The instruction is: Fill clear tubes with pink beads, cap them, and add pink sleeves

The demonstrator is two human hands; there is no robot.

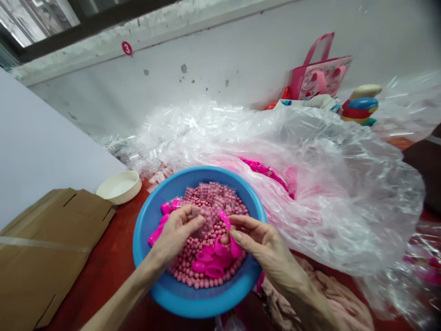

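Red tabletop point(113, 262) is seen beneath the hands. Between the thumb and fingers of the right hand point(263, 239), a bright pink piece point(225, 219) is pinched; by the fingertips of the left hand point(177, 232), set apart from it, a clear packet point(207, 221) of beads is held. Under both, loose pink beads point(189, 272) and more pink pieces point(214, 259) are contained in a blue basin point(196, 304). Left of the left hand, a white dish point(120, 187) and cardboard point(51, 248) are placed; beyond the right, clear plastic sheeting point(351, 184) is heaped.
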